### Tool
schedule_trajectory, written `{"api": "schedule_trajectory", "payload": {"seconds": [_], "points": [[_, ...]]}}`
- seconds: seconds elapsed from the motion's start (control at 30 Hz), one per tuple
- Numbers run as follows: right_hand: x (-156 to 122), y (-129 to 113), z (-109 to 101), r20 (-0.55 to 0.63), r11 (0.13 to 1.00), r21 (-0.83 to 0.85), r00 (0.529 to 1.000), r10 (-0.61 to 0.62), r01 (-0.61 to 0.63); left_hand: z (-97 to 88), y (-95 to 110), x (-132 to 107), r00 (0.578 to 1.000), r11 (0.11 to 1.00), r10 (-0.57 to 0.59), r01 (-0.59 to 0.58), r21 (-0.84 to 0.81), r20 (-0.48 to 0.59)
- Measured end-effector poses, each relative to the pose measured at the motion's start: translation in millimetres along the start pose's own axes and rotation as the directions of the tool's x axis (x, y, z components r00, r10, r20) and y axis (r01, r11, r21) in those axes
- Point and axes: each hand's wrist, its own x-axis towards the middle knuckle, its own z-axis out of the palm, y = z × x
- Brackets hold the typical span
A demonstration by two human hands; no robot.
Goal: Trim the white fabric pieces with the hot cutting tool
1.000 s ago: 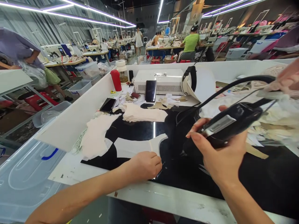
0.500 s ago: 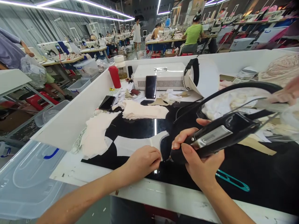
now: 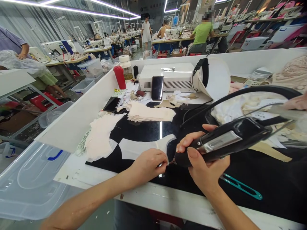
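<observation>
My right hand (image 3: 203, 166) is wrapped round a black corded hand tool (image 3: 230, 139) with a metal plate, its nose pointing left and down at the black worktop (image 3: 263, 182). My left hand (image 3: 150, 163) is closed in a pinch on the right end of a curved white fabric piece (image 3: 141, 148) lying flat on the worktop. The tool's tip meets that end of the fabric, close to my left fingertips. The tool's thick black cable (image 3: 240, 93) loops up and away to the right.
Teal thread snips (image 3: 242, 187) lie right of my right hand. Stacks of pale fabric pieces (image 3: 150, 113), two phones (image 3: 157, 88), a white machine box (image 3: 168, 80), a red bottle (image 3: 119, 77) and a white-and-black tape roll (image 3: 208, 76) sit further back. White walls (image 3: 79, 118) edge the table. A clear plastic bin lid (image 3: 31, 182) is at left. Another person's hand (image 3: 297, 102) shows at right.
My right hand has brought the tool down and left, so its tip now sits at the fabric end by my left hand. The teal snips came into view.
</observation>
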Motion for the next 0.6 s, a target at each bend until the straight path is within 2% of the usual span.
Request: {"api": "schedule_trajectory", "payload": {"seconds": [0.2, 0.4, 0.6], "points": [[-2, 0, 0, 0.018, 1.000, 0.006, 1.000, -0.001, 0.001, -3.1, -2, 0, 1.000, 1.000, 0.022, -0.022, -0.011, 0.013], [-2, -4, 2, -0.015, 0.999, -0.049, 1.000, 0.010, -0.011, -10.3, -3, 2, 0.999, 0.999, -0.043, 0.042, -0.030, -0.014], [-2, -4, 0, -0.007, 0.999, -0.034, 1.000, 0.026, -0.026, -6.4, -3, 7, 0.997, 0.997, -0.081, 0.081, 0.004, -0.001]]}}
